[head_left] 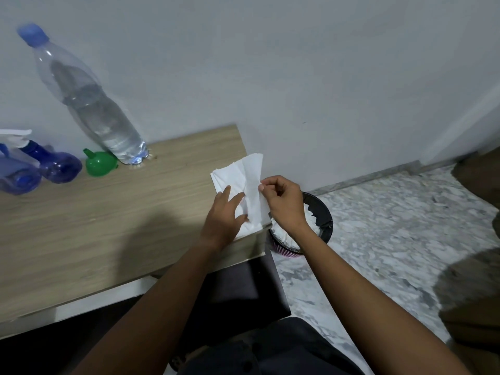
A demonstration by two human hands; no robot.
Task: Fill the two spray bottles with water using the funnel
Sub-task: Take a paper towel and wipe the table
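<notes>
At the right corner of the wooden table [108,217] lies a white tissue [243,171], partly unfolded and reaching the table's edge. The left hand [223,215] rests on it with straight, spread fingers, pressing it flat and gripping nothing. The right hand [284,204] pinches the tissue's right edge between thumb and forefinger.

The task's things stand well apart, at the far left by the wall: the left spray bottle [20,180] and the right spray bottle [61,166] (both blue and cut off by the frame's edge), then the green funnel [100,165], mouth down, just beside the tall, capped water bottle [92,104]. Below the table corner, on the marbled floor, a dark bin [323,212] holds crumpled white paper
</notes>
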